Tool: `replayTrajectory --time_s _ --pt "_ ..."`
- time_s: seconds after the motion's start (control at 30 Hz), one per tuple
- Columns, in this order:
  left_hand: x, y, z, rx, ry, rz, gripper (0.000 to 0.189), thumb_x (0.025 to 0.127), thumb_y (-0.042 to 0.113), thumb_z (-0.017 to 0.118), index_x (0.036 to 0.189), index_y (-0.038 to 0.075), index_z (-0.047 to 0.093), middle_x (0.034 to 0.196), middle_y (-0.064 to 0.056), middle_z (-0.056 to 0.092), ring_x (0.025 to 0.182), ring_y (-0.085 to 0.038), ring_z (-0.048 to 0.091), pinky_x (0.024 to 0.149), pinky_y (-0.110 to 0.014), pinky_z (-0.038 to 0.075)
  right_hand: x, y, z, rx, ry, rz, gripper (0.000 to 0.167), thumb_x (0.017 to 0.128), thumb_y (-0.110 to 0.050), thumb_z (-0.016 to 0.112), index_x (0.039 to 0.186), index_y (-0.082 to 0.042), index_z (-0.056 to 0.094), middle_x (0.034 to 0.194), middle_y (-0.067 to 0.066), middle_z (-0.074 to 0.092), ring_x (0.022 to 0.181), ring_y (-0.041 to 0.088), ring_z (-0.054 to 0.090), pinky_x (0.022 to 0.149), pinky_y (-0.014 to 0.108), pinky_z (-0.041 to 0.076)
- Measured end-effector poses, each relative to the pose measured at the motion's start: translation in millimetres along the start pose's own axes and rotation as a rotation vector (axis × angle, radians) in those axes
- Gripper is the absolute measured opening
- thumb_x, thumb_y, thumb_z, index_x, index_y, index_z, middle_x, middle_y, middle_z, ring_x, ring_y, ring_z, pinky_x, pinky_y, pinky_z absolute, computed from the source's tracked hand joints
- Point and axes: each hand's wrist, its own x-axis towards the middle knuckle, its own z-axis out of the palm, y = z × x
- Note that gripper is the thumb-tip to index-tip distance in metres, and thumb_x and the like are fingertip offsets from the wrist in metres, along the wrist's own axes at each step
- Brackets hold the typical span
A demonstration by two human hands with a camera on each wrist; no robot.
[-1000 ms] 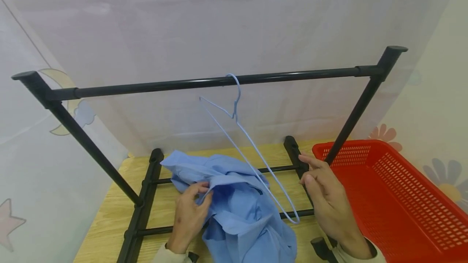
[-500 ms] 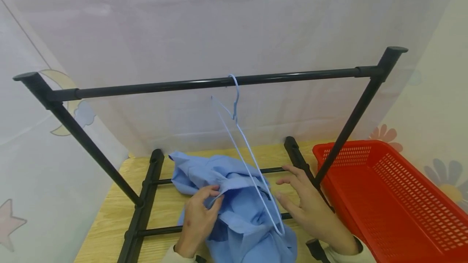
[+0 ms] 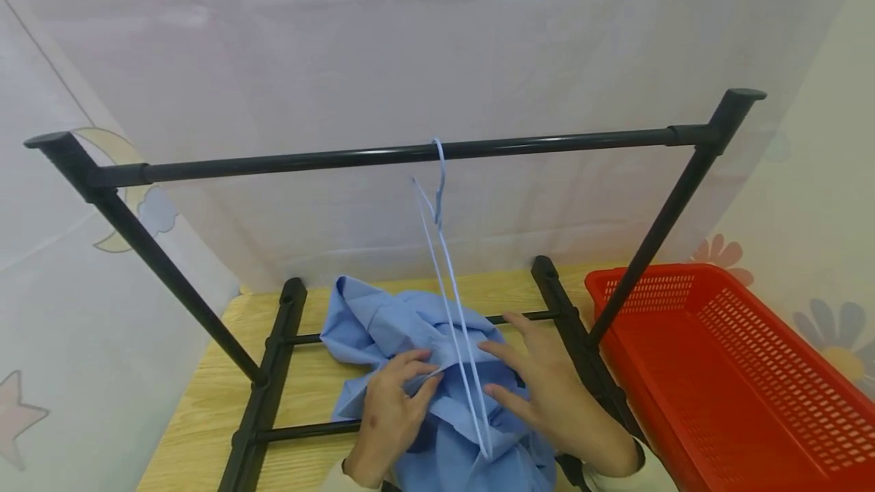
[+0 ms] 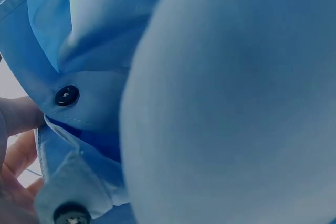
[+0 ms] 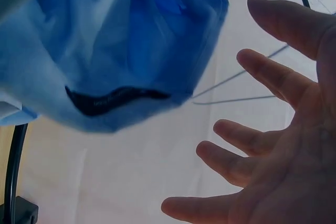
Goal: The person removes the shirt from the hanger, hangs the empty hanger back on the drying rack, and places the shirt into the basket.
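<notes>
A crumpled light blue shirt (image 3: 369, 317) lies bunched over the rack's lower bars in the head view. My left hand (image 3: 393, 412) pinches an edge of it between thumb and fingers. Dark buttons (image 4: 67, 95) show on the cloth in the left wrist view, where shirt fabric hides much of the scene. Fingers spread, my right hand (image 3: 560, 397) is beside the shirt, holding nothing. A black strip (image 5: 102, 100) on the shirt appears in the right wrist view. Between the hands, a thin blue hanger (image 3: 451, 264) hangs edge-on in front of the shirt.
The hanger's hook is over the top bar (image 3: 294, 164) of a black clothes rack, whose slanted posts (image 3: 656, 226) rise on both sides. A red plastic basket (image 3: 724, 370) stands at the right. Beneath the rack is a wooden tabletop (image 3: 198, 408).
My right hand has moved left toward the shirt with its fingers spreading. The left hand has shifted right with the pinched edge, and the hanger has swivelled further edge-on.
</notes>
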Motion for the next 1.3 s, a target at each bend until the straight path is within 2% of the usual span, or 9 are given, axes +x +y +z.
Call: replayTrajectory --time_s 0.3,0.53,0.63,0.77,0.9,1.03,1.13,1.2,1.3 --pt "-1.4 9.7 7.7 0.001 -0.006 0.05 0.017 0.074 0.003 0.085 0.087 0.011 0.08 0.108 -0.001 0.072 0.101 -0.022 0.068 0.085 -0.043 0.054 6.3 -8 14 -0.068 0.034 -0.069 0.038 0.082 -0.023 0.083 0.118 -0.023 0.072 0.146 0.022 0.045 0.134 0.049 0.04 0.098 0.078 0.03" --pt "-2.9 9.8 11.9 0.017 -0.003 0.124 0.017 0.073 0.006 0.085 0.088 0.013 0.081 0.107 0.0 0.072 0.098 -0.02 0.067 0.085 -0.043 0.052 8.9 -4 21 -0.094 0.159 -0.118 0.03 0.073 -0.02 0.088 0.102 -0.023 0.079 0.139 0.022 0.052 0.131 0.048 0.044 0.094 0.079 0.031" --pt "-3.9 9.2 11.8 0.017 -0.016 0.147 0.018 0.074 0.007 0.086 0.091 0.013 0.082 0.108 0.0 0.072 0.097 -0.02 0.067 0.083 -0.042 0.052 9.5 -2 22 -0.094 0.185 -0.123 0.029 0.07 -0.018 0.09 0.097 -0.024 0.081 0.135 0.021 0.055 0.13 0.049 0.045 0.093 0.08 0.032" --pt "-4.4 9.9 11.4 0.033 -0.023 0.162 0.018 0.076 0.009 0.086 0.092 0.013 0.081 0.109 -0.001 0.072 0.097 -0.02 0.068 0.082 -0.041 0.053 9.2 0 23 -0.089 0.207 -0.121 0.023 0.073 -0.017 0.087 0.094 -0.024 0.081 0.134 0.02 0.056 0.131 0.048 0.044 0.094 0.081 0.03" --pt "-5.1 11.8 9.6 0.044 -0.04 0.152 0.018 0.078 0.01 0.085 0.095 0.014 0.08 0.111 -0.001 0.072 0.1 -0.02 0.068 0.084 -0.043 0.053 7.8 2 21 -0.081 0.217 -0.113 0.021 0.076 -0.016 0.085 0.095 -0.024 0.081 0.135 0.018 0.056 0.133 0.046 0.041 0.094 0.082 0.027" --pt "-5.7 13.4 6.1 0.042 -0.099 0.097 0.018 0.082 0.014 0.082 0.099 0.013 0.079 0.114 -0.001 0.071 0.106 -0.021 0.066 0.09 -0.05 0.05 6.8 5 19 -0.083 0.227 -0.114 0.021 0.077 -0.016 0.084 0.097 -0.023 0.081 0.135 0.019 0.056 0.133 0.047 0.041 0.094 0.082 0.027" --pt "-5.6 12.7 3.6 0.049 -0.144 0.047 0.019 0.086 0.021 0.079 0.103 0.013 0.079 0.117 -0.002 0.07 0.11 -0.023 0.065 0.095 -0.056 0.047 6.8 7 17 -0.084 0.25 -0.126 0.013 0.091 -0.031 0.072 0.097 -0.023 0.081 0.133 0.019 0.057 0.13 0.049 0.044 0.094 0.081 0.028" --pt "-6.0 10.9 2.3 0.046 -0.156 0.018 0.022 0.088 0.027 0.077 0.105 0.014 0.078 0.118 -0.003 0.069 0.112 -0.025 0.064 0.097 -0.057 0.046 7.0 8 15 -0.085 0.268 -0.129 0.032 0.099 -0.042 0.056 0.096 -0.022 0.081 0.132 0.02 0.057 0.128 0.049 0.045 0.094 0.081 0.028" --pt "-6.9 6.3 0.4 0.036 -0.136 -0.013 0.026 0.089 0.034 0.076 0.106 0.014 0.078 0.119 -0.003 0.069 0.113 -0.025 0.063 0.096 -0.054 0.048 7.0 10 13 -0.093 0.289 -0.122 0.058 0.102 -0.053 0.033 0.096 -0.021 0.081 0.131 0.022 0.057 0.127 0.049 0.046 0.094 0.081 0.028"
